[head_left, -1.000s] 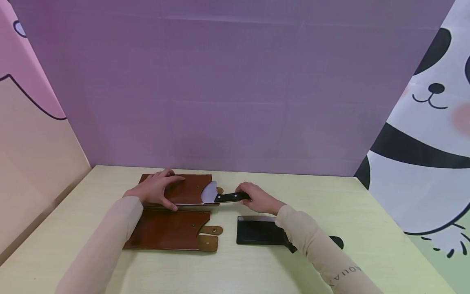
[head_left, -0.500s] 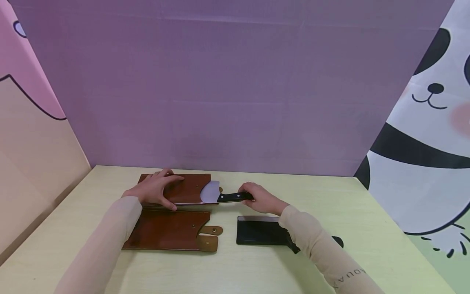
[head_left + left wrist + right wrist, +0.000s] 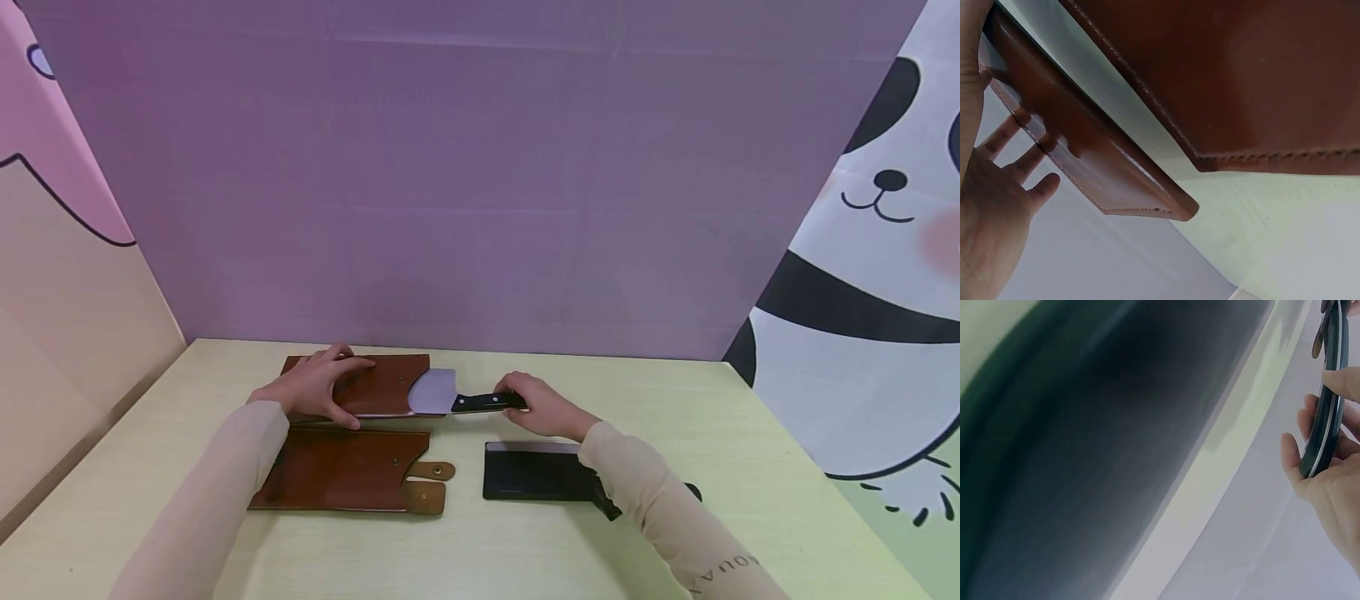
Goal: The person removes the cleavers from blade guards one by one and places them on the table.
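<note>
In the head view my right hand (image 3: pixel 546 406) grips the black riveted handle of a cleaver (image 3: pixel 433 392). The cleaver's pale blade sticks partly out of the upper brown leather sheath (image 3: pixel 386 379); the rest is hidden inside. Over that sheath's left part lies my left hand (image 3: pixel 321 385), fingers spread, thumb at the near edge. The left wrist view shows fingertips of the left hand (image 3: pixel 997 200) touching the leather along a stitched edge. In the right wrist view, fingers and thumb of the right hand (image 3: pixel 1329 487) wrap the cleaver handle (image 3: pixel 1332 406).
A second brown leather sheath (image 3: pixel 337 471) lies nearer, its strap and flap pointing right. To its right rests a black-bladed cleaver (image 3: pixel 536 475) with a bright edge, its handle mostly covered by the right sleeve. A purple backdrop (image 3: pixel 480 183) rises behind the table (image 3: pixel 480 558).
My right hand has moved right with the cleaver, so more of its blade shows outside the sheath. The left hand and the sheath have stayed nearly in place.
</note>
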The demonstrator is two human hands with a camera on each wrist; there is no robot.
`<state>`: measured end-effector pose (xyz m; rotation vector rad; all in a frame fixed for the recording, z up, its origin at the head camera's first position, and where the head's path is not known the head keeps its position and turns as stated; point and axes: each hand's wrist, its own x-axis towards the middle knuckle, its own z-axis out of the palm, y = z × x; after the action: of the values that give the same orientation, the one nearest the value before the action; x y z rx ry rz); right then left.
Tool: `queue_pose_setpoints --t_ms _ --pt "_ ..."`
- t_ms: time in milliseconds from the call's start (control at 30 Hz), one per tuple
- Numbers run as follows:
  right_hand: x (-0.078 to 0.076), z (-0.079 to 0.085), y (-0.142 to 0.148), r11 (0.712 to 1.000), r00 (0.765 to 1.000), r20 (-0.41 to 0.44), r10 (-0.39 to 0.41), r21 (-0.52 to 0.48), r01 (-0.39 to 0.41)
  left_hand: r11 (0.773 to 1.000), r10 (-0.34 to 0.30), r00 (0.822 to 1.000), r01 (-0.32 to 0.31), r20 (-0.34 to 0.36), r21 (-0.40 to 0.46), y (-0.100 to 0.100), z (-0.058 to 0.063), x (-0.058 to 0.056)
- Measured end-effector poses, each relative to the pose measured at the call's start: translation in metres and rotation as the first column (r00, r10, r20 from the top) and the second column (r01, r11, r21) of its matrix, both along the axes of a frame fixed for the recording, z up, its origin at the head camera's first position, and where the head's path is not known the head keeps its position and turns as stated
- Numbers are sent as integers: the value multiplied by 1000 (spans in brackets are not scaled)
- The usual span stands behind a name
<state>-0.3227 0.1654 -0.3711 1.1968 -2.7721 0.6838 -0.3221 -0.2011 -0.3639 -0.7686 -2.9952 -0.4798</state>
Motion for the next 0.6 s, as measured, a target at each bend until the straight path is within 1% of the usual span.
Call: queue_pose_setpoints --t_ms 200,333,600 --pt "0 -2 4 1000 1000 -29 -9 12 9 1000 -6 1000 6 -2 0 -3 -1 -1" --pt "1 0 6 1000 1000 -24 -14 16 14 1000 -6 1000 6 0 0 -4 -1 -1" --pt "3 0 12 1000 1000 -21 -12 -4 12 1000 -11 1000 11 -6 12 -3 0 3"
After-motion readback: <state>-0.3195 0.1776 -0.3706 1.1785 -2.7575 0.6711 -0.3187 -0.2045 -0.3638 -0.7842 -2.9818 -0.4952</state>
